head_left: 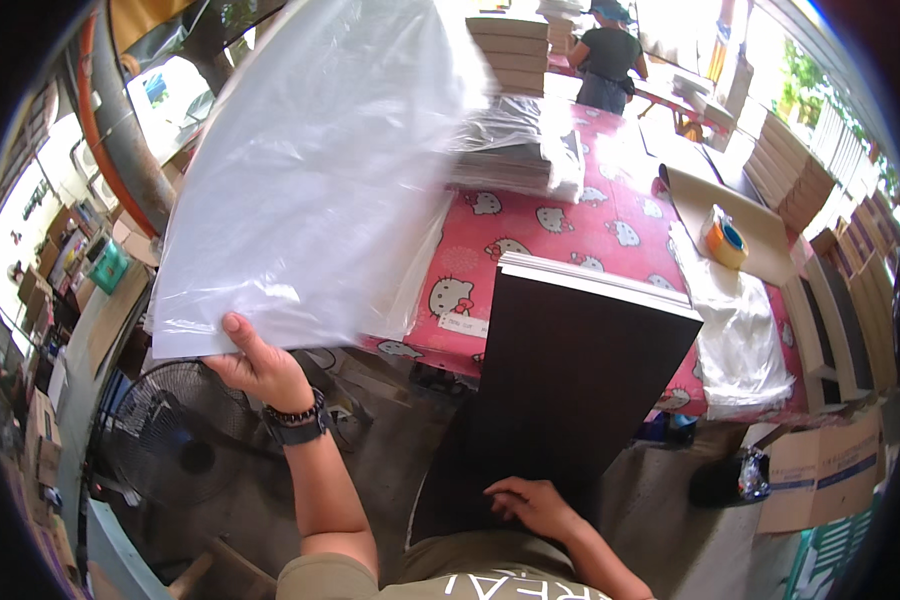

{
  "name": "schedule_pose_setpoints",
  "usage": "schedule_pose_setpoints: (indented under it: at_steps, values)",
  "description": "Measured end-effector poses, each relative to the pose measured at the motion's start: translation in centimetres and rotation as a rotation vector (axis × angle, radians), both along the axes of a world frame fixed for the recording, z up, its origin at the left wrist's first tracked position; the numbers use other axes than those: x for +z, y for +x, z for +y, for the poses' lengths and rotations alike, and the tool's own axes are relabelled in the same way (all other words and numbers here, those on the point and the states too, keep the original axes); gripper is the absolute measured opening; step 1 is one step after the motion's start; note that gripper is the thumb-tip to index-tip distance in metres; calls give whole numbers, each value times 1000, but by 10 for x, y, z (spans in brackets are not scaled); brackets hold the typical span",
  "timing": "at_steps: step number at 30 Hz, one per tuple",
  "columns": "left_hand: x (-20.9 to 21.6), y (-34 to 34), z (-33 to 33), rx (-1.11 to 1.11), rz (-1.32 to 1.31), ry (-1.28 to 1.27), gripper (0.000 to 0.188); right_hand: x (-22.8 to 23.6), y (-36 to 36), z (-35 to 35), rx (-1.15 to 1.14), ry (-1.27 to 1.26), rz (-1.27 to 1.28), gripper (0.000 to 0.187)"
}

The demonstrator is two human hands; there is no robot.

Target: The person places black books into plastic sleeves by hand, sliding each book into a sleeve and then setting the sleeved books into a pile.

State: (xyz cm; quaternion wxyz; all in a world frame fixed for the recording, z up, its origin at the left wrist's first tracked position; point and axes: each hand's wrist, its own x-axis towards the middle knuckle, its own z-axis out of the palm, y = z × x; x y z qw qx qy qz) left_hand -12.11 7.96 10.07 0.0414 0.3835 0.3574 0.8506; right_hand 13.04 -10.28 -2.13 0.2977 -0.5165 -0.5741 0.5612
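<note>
My left hand (pixel 260 370), raised at the left, pinches the lower edge of a large, milky-clear plastic bag (pixel 300 200) between thumb and fingers. The bag spreads upward over the table's left side, its right edge blurred; whether a white sheet lies inside I cannot tell. In front of me a stack of black boards (pixel 585 370) with white edges leans, tilted, between my lap and the table's near edge. Low on its black face rests my right hand (pixel 540 507), fingers loosely bent and apart, gripping nothing visible.
The table has a pink, cartoon-patterned cover (pixel 555 225). On it lie plastic-wrapped boards (pixel 515 150), clear bags (pixel 740 350) and a tape roll (pixel 725 240) on brown board. A fan (pixel 175 435) stands lower left, an opened carton (pixel 820 475) lower right. Another person (pixel 608 60) stands far back.
</note>
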Motion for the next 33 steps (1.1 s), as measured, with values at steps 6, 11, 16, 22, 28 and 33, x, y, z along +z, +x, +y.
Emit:
schedule_pose_setpoints:
  at_steps: [6, 11, 16, 22, 28, 33]
  values:
    - [-47, 1, 61, 257, 1181, -118, 39, -14, 25, -6, -100, 79, -162, 18]
    - [-123, -19, 80, 13, 1492, -353, 45, -12, 22, -8, -69, 259, -230, 19]
    - [-130, -12, 80, -248, 1536, -370, 41, -19, 29, -9, -31, 231, -262, 19]
    - [-136, -15, 91, -174, 1557, -341, 35, -25, 49, 0, -20, 346, -282, 19]
    - [-157, -13, 39, 51, 1196, -414, 25, 27, 192, 27, -946, 679, -277, 18]
    - [-217, 28, -31, -194, 934, -615, 21, 13, 304, 25, -948, 651, -997, 27]
